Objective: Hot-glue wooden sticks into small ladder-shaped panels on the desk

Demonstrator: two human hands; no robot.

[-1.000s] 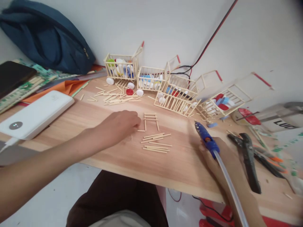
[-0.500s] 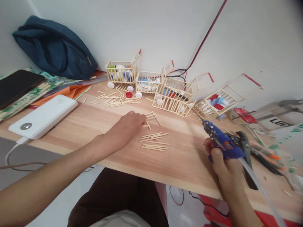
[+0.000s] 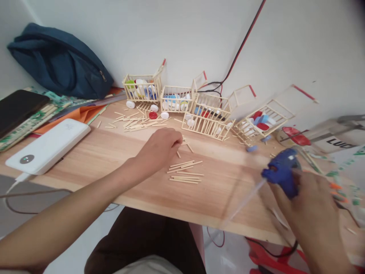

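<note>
My left hand (image 3: pixel 159 148) rests knuckles-up on the wooden table (image 3: pixel 114 171), its curled fingers covering a small ladder-like frame of thin wooden sticks (image 3: pixel 185 145). A few loose sticks (image 3: pixel 185 171) lie just in front of it. My right hand (image 3: pixel 310 205) is closed around a blue glue gun (image 3: pixel 281 171), lifted off the table at the right and blurred by motion, with a clear glue stick (image 3: pixel 245 201) trailing from its back. Several small stick-built carts (image 3: pixel 209 116) holding coloured bottle caps line the wall.
A white power bank (image 3: pixel 47 144) with a cable lies at the left, beside a dark phone (image 3: pixel 18 108) on a stack of paper. A blue bag (image 3: pixel 57 64) leans in the corner. Red and black wires (image 3: pixel 242 45) run up the wall. Loose sticks (image 3: pixel 137 121) are scattered before the carts.
My right hand has picked the glue gun up from the table and swung it round to the right. My left hand has slid slightly forward over the stick frame.
</note>
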